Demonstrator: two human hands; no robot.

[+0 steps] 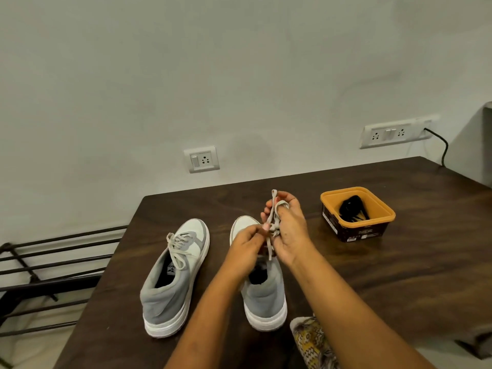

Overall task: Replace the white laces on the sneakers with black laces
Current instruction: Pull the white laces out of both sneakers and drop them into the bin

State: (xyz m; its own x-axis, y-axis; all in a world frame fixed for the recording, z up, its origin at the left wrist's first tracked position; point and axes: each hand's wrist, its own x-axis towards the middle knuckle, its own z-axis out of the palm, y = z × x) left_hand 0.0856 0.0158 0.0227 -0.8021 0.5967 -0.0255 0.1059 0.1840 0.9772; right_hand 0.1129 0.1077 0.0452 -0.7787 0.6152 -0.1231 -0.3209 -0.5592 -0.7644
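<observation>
The person's left forearm (210, 310) and right forearm (346, 302) are uncovered along their whole visible length, from the wrists back to the bottom edge of the view. The left hand (246, 245) and right hand (290, 230) are bare as well. The fingernails look short; whether they are painted cannot be told. Low in the view, just under the right forearm, shows a fold of the person's printed garment (312, 342): yellow cloth with white and dark zigzag and leaf-like patterns and a pale edge.
</observation>
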